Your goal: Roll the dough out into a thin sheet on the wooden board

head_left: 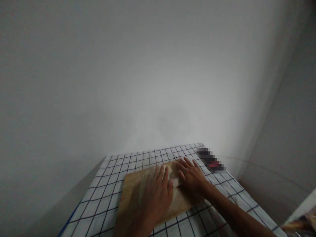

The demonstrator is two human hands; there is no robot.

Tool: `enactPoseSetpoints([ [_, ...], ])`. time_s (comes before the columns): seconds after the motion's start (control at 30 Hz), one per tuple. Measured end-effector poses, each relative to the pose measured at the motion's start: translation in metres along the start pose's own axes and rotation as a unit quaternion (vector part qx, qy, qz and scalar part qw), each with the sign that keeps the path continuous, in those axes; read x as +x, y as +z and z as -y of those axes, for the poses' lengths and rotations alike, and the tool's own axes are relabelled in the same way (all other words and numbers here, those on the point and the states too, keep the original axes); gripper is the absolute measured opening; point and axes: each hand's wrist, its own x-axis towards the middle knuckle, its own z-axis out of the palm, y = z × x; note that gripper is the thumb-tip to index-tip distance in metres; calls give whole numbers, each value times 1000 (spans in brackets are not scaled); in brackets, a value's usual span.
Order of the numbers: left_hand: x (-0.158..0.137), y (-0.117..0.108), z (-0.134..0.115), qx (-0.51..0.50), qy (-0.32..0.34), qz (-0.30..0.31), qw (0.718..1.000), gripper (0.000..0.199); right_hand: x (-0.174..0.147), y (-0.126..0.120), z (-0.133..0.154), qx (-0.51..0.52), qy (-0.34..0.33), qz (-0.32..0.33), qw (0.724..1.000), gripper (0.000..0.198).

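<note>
A thin, pale round sheet of dough (142, 189) lies on a wooden board (132, 187). My left hand (160, 191) is over the dough with its fingers stretched forward, covering much of it. Near the board's far right corner, my right hand (191, 176) reaches in palm down, fingers spread. Between the two hands shows a short piece of a pale, smooth thing (176, 182), close to my left thumb and under the edge of my right hand. It may be part of a rolling pin, but the hands hide most of it.
The board rests on a table with a white cloth (108, 184) checked in dark lines. At the table's far right edge lies a blurred-out dark and red item (211, 161). A plain wall (153, 82) stands behind the table.
</note>
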Motion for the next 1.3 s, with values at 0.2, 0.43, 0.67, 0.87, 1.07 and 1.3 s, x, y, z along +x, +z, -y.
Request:
enactPoseSetpoints([
  [0.2,-46,-2,-11,18,78,-54,995,58,-70,2,13,1,-7,-69,998,51],
  [0.43,-47,-8,-8,15,89,-21,996,60,-71,8,13,2,-10,-87,996,50],
  [0.67,4,1,8,-6,-30,58,998,55,29,8,-3,21,0,-20,1000,51],
  [0.87,36,24,36,33,-112,70,991,59,107,12,-2,59,-71,18,996,54],
  [1.07,41,29,45,47,-140,89,985,52,139,20,0,75,-122,31,989,48],
  [1.3,33,25,26,28,-133,48,990,54,113,23,-7,61,-99,44,992,55],
])
